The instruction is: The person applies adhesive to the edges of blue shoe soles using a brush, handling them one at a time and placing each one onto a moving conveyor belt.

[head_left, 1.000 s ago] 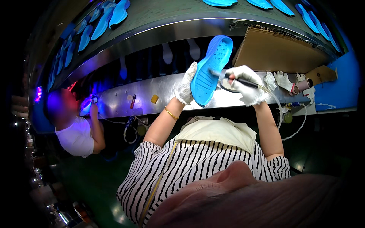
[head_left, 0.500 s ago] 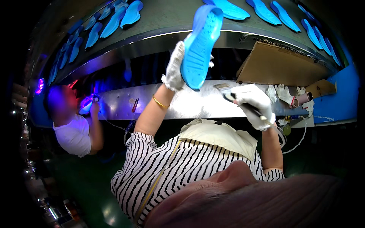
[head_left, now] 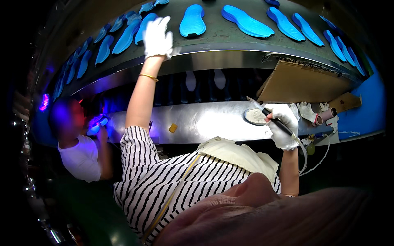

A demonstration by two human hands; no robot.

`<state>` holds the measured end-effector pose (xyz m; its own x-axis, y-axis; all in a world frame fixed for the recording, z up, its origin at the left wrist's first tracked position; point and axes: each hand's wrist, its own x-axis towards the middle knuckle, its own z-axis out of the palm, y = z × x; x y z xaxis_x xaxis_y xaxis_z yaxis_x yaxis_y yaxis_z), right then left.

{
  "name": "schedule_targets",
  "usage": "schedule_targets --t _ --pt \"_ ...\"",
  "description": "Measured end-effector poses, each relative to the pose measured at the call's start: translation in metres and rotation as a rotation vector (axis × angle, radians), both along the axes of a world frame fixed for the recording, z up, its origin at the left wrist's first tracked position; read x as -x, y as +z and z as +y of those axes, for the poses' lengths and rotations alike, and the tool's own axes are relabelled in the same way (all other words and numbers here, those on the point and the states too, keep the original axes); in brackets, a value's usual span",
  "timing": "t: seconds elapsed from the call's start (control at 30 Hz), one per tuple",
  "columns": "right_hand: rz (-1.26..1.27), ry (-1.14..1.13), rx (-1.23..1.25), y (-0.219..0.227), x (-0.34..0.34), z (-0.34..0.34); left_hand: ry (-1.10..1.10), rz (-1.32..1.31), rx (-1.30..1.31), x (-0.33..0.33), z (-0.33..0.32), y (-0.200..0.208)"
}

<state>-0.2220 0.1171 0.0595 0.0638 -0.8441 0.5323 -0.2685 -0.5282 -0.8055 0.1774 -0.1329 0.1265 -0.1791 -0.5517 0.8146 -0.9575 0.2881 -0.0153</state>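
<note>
My left hand (head_left: 158, 37), in a white glove, reaches out over the dark belt (head_left: 213, 43) with its fingers stretched and nothing in them. Partly behind it lies a blue shoe sole (head_left: 144, 27); whether the fingers touch it I cannot tell. Just right of this hand another blue shoe sole (head_left: 192, 19) lies flat on the belt. My gloved right hand (head_left: 282, 125) is closed round a brush (head_left: 280, 123) with a black handle and a pale hose at its end. Below the brush tip, a shallow oval dish (head_left: 253, 117) with whitish contents sits on the metal bench.
Several more blue soles (head_left: 248, 21) lie along the belt. A cardboard sheet (head_left: 301, 84) leans at the right, near spare gloves (head_left: 307, 110) and a roll (head_left: 328, 114). A yellow block (head_left: 172, 128) sits on the bench (head_left: 188, 119). At left, a co-worker (head_left: 82, 156) holds a sole.
My left hand has let go of the blue sole it held and moved left over the belt. The right hand keeps the brush, its tip now pointing up and left.
</note>
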Motion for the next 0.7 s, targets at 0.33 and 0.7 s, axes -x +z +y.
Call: schedule_targets --t 0.33,0.7 --pt "-0.028 0.013 0.068 -0.011 -0.020 -0.007 0.236 0.081 -0.283 -0.063 0.027 0.019" --pt "-0.073 0.144 -0.006 -0.017 -0.004 -0.014 -0.789 1.631 0.272 -0.021 0.141 0.084"
